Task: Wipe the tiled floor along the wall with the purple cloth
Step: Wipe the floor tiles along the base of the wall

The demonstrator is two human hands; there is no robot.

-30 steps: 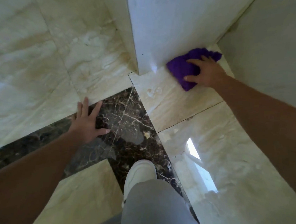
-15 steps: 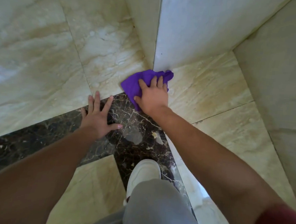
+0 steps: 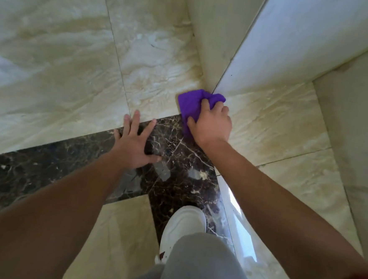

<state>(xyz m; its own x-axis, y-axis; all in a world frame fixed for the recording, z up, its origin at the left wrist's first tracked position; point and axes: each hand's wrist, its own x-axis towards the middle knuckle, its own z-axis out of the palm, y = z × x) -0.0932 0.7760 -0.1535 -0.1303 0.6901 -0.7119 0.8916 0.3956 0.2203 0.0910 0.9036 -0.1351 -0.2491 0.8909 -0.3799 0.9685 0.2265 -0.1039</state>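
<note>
The purple cloth (image 3: 192,105) lies bunched on the floor at the foot of the wall's outer corner (image 3: 217,87). My right hand (image 3: 210,126) presses down on it, fingers curled into its folds, and covers its near part. My left hand (image 3: 137,144) rests flat and spread on the dark marble strip (image 3: 46,166), a hand's width left of the cloth, holding nothing. Beige glossy tiles (image 3: 153,71) surround the strip.
A white wall panel (image 3: 305,43) runs up and to the right from the corner, with another wall (image 3: 358,129) at the right. My white shoe (image 3: 183,226) and grey trouser leg (image 3: 202,267) are below the hands on the dark strip.
My right hand has dragged the cloth from the right side of the wall to the wall's outer corner, then bunched it there. The left hand has stayed planted on the dark strip.
</note>
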